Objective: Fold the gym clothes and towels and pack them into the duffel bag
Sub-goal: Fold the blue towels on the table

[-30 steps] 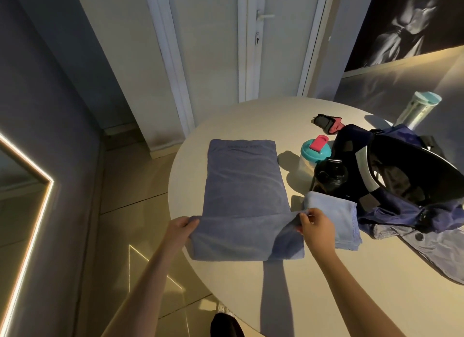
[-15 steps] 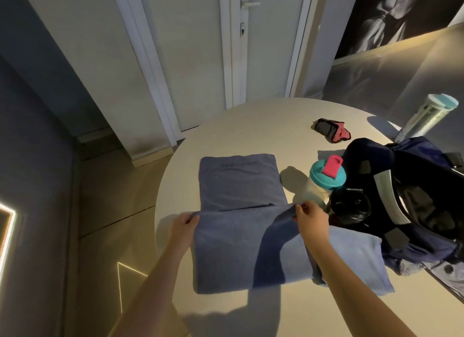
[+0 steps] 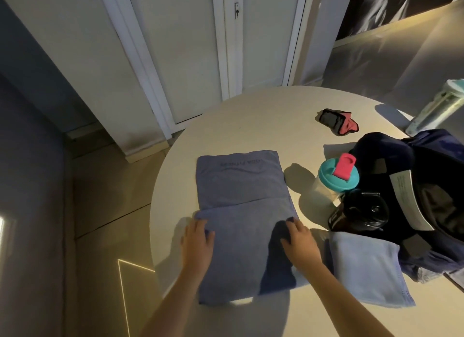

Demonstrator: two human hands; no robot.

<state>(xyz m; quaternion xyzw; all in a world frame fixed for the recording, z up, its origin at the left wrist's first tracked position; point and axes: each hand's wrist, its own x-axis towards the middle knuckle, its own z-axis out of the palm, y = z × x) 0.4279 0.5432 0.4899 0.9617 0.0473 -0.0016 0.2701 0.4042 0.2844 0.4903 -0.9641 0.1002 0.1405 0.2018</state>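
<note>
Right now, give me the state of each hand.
Left hand: open, fingers flat on the blue towel.
Right hand: open, fingers pressing on the same towel.

Round off-white table (image 3: 251,125) takes centre-right, lit warm from the right w/ hard shadows on top. Behind it, white panelled doors (image 3: 190,47) w/ pale frames and a keyhole plate on the middle stile. Left wall (image 3: 30,105) is grey-blue and dim. Floor (image 3: 108,186): beige tiles, dark grout line. Thin lit triangle outline (image 3: 122,286) on the floor nr the table edge; bright strip (image 3: 2,232) at far left. Top right: dark b/w poster (image 3: 391,5) above a grey wall panel (image 3: 401,60).
</note>
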